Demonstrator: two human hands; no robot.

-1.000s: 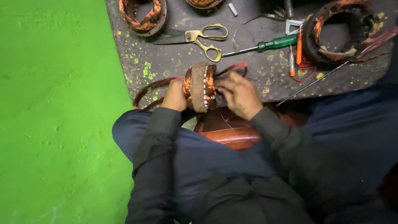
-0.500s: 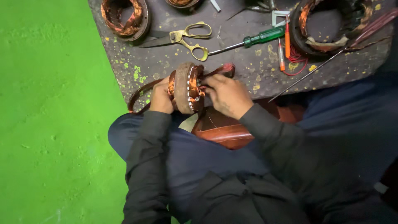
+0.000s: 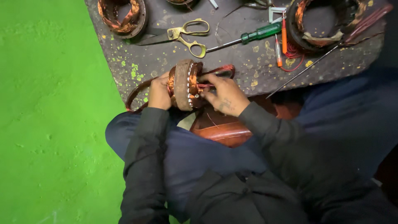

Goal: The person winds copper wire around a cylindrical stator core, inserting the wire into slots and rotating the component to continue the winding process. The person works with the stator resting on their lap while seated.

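A round motor stator (image 3: pixel 185 84) with copper windings stands on edge at the near rim of a dark work board (image 3: pixel 232 58). My left hand (image 3: pixel 159 92) grips its left side. My right hand (image 3: pixel 224 94) rests against its right face, fingers pressed into the copper coil loops (image 3: pixel 219 71) that stick out there. A loop of reddish wire (image 3: pixel 134 93) curves out to the left below my left hand.
On the board lie brass-handled scissors (image 3: pixel 182 34), a green-handled screwdriver (image 3: pixel 248 37), an orange-handled tool (image 3: pixel 284 39), a thin metal rod (image 3: pixel 306 68), another wound stator (image 3: pixel 122 14) at top left and a larger one (image 3: pixel 321 20) at top right. A brown curved object (image 3: pixel 226 130) rests on my lap. Green floor (image 3: pixel 49 112) is on the left.
The view has shifted slightly so the board and hands sit further left and up. Both hands stay on the stator; my right fingers keep working at the coil.
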